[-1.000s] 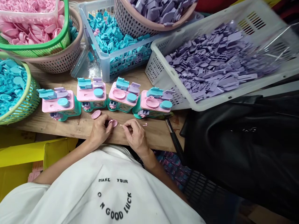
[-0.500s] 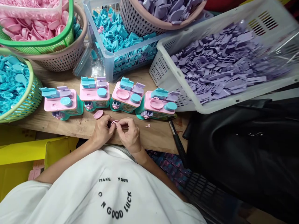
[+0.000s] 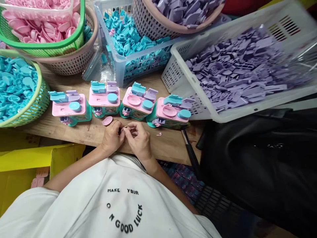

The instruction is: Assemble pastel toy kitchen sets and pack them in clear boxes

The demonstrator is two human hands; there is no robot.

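A loose pink dish (image 3: 107, 121) lies on the wooden table (image 3: 170, 147). The left hand (image 3: 113, 137), just in front of the dish and to its right, is closed, its thumb and fingers pinched together. The right hand (image 3: 139, 140), farther right of the dish, is also nearly closed; the fingertips of both hands meet around a small pale piece (image 3: 125, 127), mostly hidden by the fingers. Behind the dish stands a pink-topped toy kitchen (image 3: 102, 99); three similar ones flank it, one left of the dish and two right. Well to the dish's right lie a small pink hook (image 3: 158, 134) and a black-handled tool (image 3: 191, 152). Farther behind it stand a blue crate (image 3: 120, 71) and, to the right, a white crate (image 3: 195, 84).
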